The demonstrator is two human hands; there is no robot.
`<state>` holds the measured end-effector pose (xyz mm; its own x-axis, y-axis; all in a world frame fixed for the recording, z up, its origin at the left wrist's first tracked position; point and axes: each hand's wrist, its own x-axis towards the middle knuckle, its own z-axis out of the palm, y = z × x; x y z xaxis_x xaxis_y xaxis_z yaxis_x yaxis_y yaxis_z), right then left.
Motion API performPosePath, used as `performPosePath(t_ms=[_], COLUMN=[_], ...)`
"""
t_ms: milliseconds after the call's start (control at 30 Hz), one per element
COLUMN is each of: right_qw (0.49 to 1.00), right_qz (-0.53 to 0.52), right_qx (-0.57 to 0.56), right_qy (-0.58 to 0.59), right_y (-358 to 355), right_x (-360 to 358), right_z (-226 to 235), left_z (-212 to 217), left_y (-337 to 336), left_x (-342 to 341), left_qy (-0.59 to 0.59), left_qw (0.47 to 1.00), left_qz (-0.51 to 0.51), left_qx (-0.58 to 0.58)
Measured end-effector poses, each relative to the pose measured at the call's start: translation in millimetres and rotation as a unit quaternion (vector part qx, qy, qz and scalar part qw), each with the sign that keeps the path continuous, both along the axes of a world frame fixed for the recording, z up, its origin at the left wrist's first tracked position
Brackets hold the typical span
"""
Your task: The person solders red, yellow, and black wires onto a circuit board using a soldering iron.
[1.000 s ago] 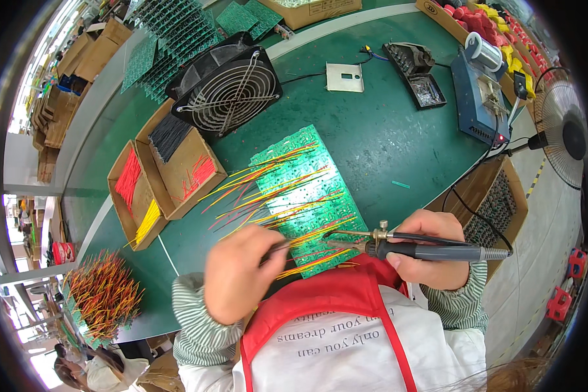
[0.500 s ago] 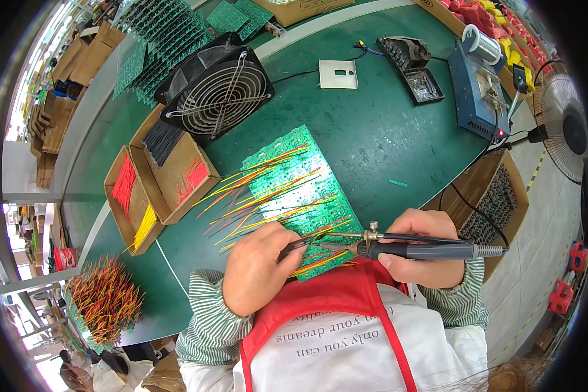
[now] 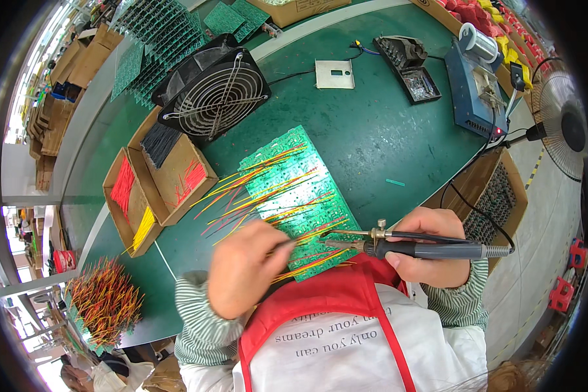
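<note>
Tabletop: we work at a dark green bench surface (image 3: pixel 372 137) in a workshop, with a black square fan (image 3: pixel 219 95) at its far side and a blue soldering station box (image 3: pixel 473 91) to our right.
Board: our green rectangular circuit-board panel (image 3: pixel 294 196) lies flat just ahead of our chest, its near edge under our hands.
Left hand: our left hand (image 3: pixel 245 268) is curled, pinching a thin dark strand at its fingertips and feeding it toward the near part of the panel; what the strand is we cannot tell.
Right hand: our right hand (image 3: pixel 431 251) is closed around the grey-handled soldering iron (image 3: pixel 431 248), its metal tip over the panel's near edge.
Done: many red, yellow and orange wire leads (image 3: pixel 261 189) already stand out from the panel across most of its rows, by our judgement soldered.
Left: we judge the nearest row is in hand; how many joints remain is hidden.
Supplies: open cardboard boxes of cut coloured wires (image 3: pixel 157 183) sit left of the panel.
</note>
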<state>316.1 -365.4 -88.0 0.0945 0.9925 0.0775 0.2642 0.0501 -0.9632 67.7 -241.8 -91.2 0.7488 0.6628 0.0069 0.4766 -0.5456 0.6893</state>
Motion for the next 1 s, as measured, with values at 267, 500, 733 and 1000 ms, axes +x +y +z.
performPosePath(t_ms=[267,500,733,1000], right_qw=[0.999,0.999,1.0,0.999], right_qz=[-0.023,-0.039,-0.027,-0.033], right_qx=[0.025,0.014,-0.016,0.002], right_qy=[-0.019,-0.003,0.0,0.001], right_y=[-7,-8,-4,-8], right_x=[7,10,10,15], right_z=[-5,-5,-4,0], left_z=[14,-9,-8,-6], left_y=[-2,-4,-3,-2], left_x=[14,28,28,27], left_qy=[0.001,0.009,0.021,0.023], left_qw=[0.996,0.999,0.999,0.999], left_qz=[0.019,-0.028,-0.033,-0.034], left_qx=[0.084,0.021,0.002,0.003])
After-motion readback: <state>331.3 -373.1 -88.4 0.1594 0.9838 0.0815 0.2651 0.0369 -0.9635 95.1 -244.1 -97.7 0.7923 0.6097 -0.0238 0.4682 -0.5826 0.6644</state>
